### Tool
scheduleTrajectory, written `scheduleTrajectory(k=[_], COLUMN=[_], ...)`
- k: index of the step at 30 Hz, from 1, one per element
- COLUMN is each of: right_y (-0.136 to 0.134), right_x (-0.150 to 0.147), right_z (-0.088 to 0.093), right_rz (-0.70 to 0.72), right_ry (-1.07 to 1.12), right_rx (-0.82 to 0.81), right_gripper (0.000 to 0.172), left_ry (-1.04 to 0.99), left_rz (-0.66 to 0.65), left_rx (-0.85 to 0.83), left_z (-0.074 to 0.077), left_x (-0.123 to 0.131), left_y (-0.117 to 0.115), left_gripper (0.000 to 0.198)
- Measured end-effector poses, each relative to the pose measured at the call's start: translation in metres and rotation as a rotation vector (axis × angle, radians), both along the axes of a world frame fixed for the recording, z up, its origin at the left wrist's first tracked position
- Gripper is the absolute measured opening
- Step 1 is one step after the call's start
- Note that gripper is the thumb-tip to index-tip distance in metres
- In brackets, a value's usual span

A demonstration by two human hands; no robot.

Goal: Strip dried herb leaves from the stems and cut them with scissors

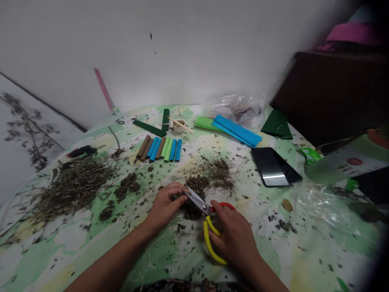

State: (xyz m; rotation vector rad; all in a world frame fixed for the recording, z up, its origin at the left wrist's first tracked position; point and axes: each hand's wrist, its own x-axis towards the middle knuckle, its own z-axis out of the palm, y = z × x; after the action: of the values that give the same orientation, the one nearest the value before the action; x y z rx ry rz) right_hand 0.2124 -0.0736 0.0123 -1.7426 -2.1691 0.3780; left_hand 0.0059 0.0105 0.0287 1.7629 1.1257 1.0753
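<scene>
My right hand (235, 231) grips a pair of scissors (199, 202) with one red and one yellow handle. The blades point up and left, their tips at the fingers of my left hand (167, 202). Thumb and fingers of that hand are pinched together; what they hold is mostly hidden, with a small brownish bit showing by the blade. Under the blades lies a heap of chopped dried plant bits (194, 184). To the left, a large pile of dried stems and leaves (75, 186) spreads over the patterned tablecloth (121, 247), with smaller clumps (127, 186) between.
Several brown, blue and green rolls (159, 149) lie in a row. Behind them are a small cup (178, 128) with sticks across it, folded blue sheets (237, 130) and clear plastic (237, 106). On the right are a dark phone (270, 164) and a translucent container (337, 162).
</scene>
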Motion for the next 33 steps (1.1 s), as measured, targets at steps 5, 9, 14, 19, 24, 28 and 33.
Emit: scheduleTrajectory(k=[5,9,14,19,24,28,33], right_y=[-0.001,-0.003,-0.003,-0.003,-0.004,-0.003,-0.004], right_x=[0.000,0.000,0.002,0.004,0.002,0.001,0.003], right_z=[-0.001,-0.001,-0.001,-0.004,-0.004,-0.004,-0.007], right_rz=[-0.009,-0.032,-0.085,-0.107,-0.130,-0.122,-0.119], right_ry=[-0.038,-0.051,-0.023,0.001,-0.005,-0.014,-0.021], right_rx=[-0.003,0.023,0.074,0.111,0.116,0.123,0.144], right_gripper=[0.057,0.056,0.053,0.054,0.053,0.053,0.050], left_ry=[0.033,0.105,0.248,0.393,0.554,0.529,0.539], left_rz=[0.021,0.045,-0.036,-0.033,0.202,0.341,0.135], left_rx=[0.003,-0.023,0.008,0.186,0.292,0.221,0.166], left_z=[-0.002,-0.003,-0.003,0.002,0.018,0.021,-0.003], left_x=[0.000,-0.001,-0.004,-0.016,-0.054,-0.070,-0.031], left_y=[0.000,0.003,0.007,0.016,0.038,0.047,0.028], left_gripper=[0.005,0.010,0.019,0.022,0.020,0.025,0.021])
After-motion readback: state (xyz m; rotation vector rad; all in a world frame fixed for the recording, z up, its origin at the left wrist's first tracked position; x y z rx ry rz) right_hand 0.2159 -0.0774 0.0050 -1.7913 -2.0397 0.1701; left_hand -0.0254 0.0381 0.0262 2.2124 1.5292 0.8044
